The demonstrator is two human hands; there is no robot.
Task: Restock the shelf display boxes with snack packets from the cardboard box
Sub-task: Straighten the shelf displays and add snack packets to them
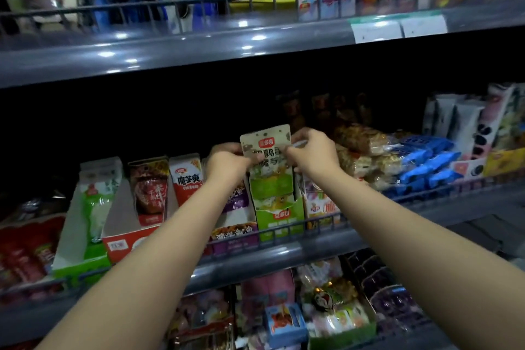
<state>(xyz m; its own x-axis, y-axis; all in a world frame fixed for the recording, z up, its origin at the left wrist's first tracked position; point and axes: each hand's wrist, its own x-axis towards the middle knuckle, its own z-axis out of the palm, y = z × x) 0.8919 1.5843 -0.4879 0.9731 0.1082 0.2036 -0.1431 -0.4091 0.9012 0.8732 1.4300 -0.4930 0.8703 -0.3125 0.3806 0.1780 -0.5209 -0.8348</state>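
The green box (279, 219) on the middle shelf (284, 250) holds upright packets (271, 187). Its tall back flap (265, 140) stands between my hands: my left hand (225, 163) grips its left edge, my right hand (311, 152) pinches its right.

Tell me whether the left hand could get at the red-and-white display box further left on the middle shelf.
Probably yes: the red-and-white display box stands open-fronted beside the left hand, nothing between them, but that hand first must release the beige snack packet.
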